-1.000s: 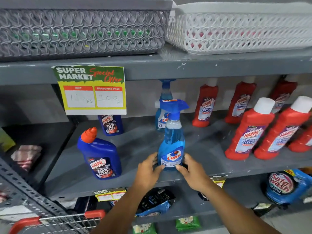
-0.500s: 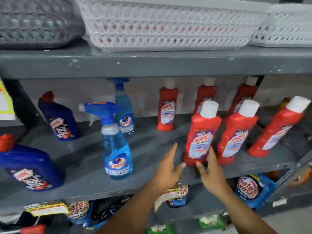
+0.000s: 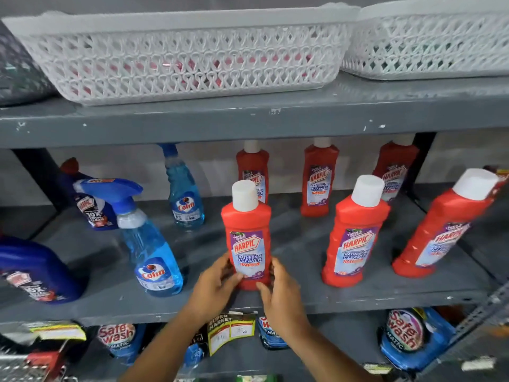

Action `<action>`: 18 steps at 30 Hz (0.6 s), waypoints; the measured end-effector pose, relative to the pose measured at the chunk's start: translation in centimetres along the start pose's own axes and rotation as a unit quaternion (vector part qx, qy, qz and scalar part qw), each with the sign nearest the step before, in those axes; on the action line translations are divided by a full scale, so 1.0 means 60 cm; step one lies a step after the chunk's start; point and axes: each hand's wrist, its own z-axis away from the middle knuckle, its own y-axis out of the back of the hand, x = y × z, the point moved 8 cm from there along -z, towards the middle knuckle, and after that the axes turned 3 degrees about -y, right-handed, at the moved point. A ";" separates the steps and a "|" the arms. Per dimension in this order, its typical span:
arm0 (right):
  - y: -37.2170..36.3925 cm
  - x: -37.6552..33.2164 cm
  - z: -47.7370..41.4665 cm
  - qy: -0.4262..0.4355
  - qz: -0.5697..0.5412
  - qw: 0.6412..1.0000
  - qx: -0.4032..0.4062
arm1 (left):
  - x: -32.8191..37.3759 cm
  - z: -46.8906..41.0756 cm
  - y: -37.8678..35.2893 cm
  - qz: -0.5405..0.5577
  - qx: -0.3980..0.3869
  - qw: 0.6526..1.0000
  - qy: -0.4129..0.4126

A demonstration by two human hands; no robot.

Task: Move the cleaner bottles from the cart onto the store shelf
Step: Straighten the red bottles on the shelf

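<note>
Two hands on one red Harpic bathroom cleaner bottle (image 3: 247, 238), upright near front edge of grey middle shelf (image 3: 275, 301). Left hand (image 3: 213, 288) cupped against lower left side of bottle, thumb over label edge; right hand (image 3: 281, 293) cupped against lower right side, fingertips at base. Grip narrow, closed on bottle from both sides. White cap on top, label facing camera.

To right on same shelf: second red Harpic bottle (image 3: 355, 238), third red Harpic bottle (image 3: 446, 230), both apart from held bottle. Back row: three more red bottles, one directly behind held one. To left: Colin spray bottle (image 3: 146, 244), near but not touching. Above: white lattice basket (image 3: 179, 56) on upper shelf.
</note>
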 end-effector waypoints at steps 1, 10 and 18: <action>0.004 -0.001 0.006 0.005 -0.005 1.000 -0.001 | 0.006 0.007 0.004 -0.005 0.017 1.000 -0.002; 0.291 0.095 0.063 0.025 -0.011 0.970 0.241 | 0.118 0.064 -0.145 -0.069 -0.010 0.986 -0.149; 0.275 0.129 -0.013 -0.019 -0.001 0.999 0.025 | 0.125 -0.059 -0.265 -0.003 -0.025 0.999 -0.038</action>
